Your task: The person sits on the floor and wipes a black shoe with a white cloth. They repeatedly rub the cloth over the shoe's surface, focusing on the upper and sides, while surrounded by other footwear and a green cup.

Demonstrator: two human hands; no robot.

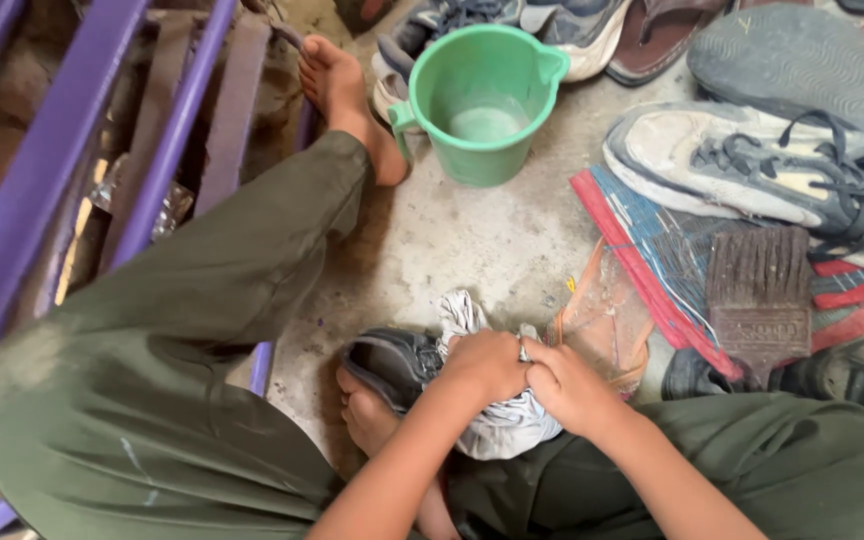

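**Student:** What do the two hands hold?

**Instructor:** Both are closed on a white cloth [500, 425]. The left hand [487, 365] grips it from above with fingers curled; the right hand [570, 385] clamps it just beside, the knuckles of the two touching. A ring shows where they meet, though on which hand cannot be told. The cloth bunches under them, one end sticking up behind the left hand.

**Student:** Where is the cloth relative to the dark shoe?

**Instructor:** It lies against the dark shoe [392, 362], covering its rear part; only the toe shows, to the left of the hands. A bare foot [364, 418] rests just below that toe.

**Student:** And the surroundings, taking the shoe as reference?

**Instructor:** Beyond it stands a green jug [480, 105] holding a little pale liquid, with the other foot [344, 95] beside the jug. To the shoe's right lies a clear plastic bag [604, 320], then a flat brush [758, 295] on a striped mat [652, 260]. A grey laced sneaker [752, 165] lies beyond the brush. To the shoe's left is a purple frame [167, 140].
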